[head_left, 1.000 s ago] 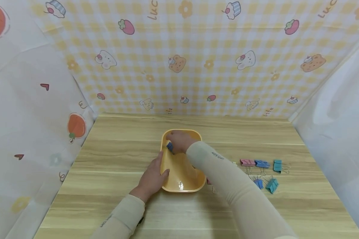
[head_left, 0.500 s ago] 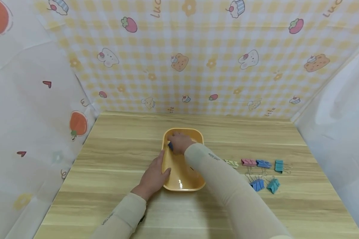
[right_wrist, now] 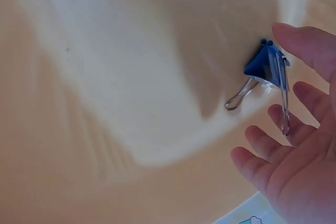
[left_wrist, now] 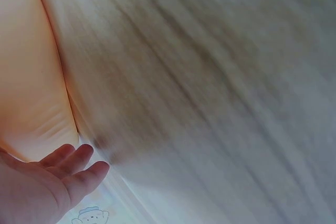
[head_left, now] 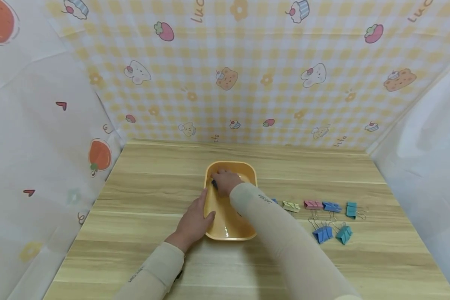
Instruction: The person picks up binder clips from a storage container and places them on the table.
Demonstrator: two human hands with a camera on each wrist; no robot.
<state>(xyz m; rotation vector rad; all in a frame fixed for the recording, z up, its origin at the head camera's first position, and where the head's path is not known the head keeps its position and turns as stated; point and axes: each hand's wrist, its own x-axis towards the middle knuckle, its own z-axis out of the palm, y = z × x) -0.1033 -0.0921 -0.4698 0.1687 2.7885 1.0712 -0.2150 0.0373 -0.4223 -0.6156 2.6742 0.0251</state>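
In the head view, a yellow-orange plastic tray [head_left: 230, 238] sits mid-table. My left hand [head_left: 192, 221] holds its left side, thumb over the rim and fingers along the outside. Those fingers [left_wrist: 84, 179] show beside the outer wall in the left wrist view. My right hand [head_left: 226, 183] reaches inside near the far left corner. The right wrist view shows a blue binder clip [right_wrist: 268, 64] with wire handles inside the tray. My right thumb and loosely spread fingers surround this clip without visibly pinching it.
Right of the tray lie yellow [head_left: 291, 206], pink [head_left: 313, 205], blue [head_left: 323, 234] and teal [head_left: 344, 235] binder clips, several in all. My right sleeve [head_left: 285, 237] crosses over the tray's right rim and hides part of the table. A patterned cloth backdrop [head_left: 247, 96] rises behind the table.
My right hand has lowered slightly within the tray, and its fingers have loosened around the blue clip. The left hand keeps its place on the rim. The head view has shifted slightly.
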